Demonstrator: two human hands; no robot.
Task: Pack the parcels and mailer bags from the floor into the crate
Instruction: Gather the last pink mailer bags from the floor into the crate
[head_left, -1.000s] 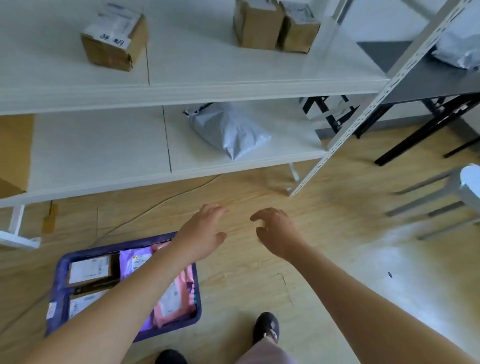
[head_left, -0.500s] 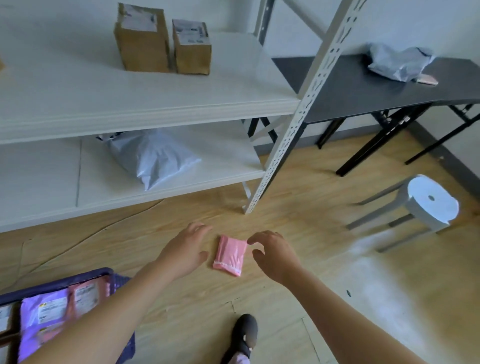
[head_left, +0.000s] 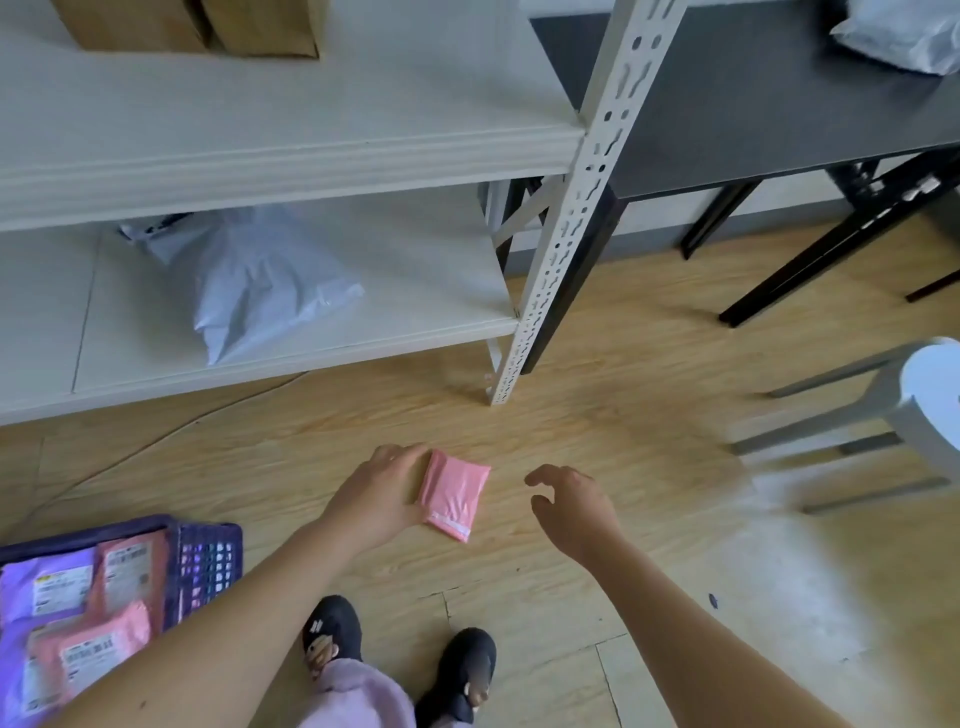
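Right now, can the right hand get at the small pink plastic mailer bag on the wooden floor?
Probably yes. The right hand hovers open just beside the small pink plastic mailer bag, with bare wooden floor between them. The left hand touches the bag's other edge, leaving the near side free.

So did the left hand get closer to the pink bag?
Yes. The left hand has closed in rightward on the pink bag, which lies on the floor, and now touches its left edge.

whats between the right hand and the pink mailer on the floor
Only bare wooden floor, seen in the head view. The right hand hangs open beside the pink mailer, which the left hand touches.
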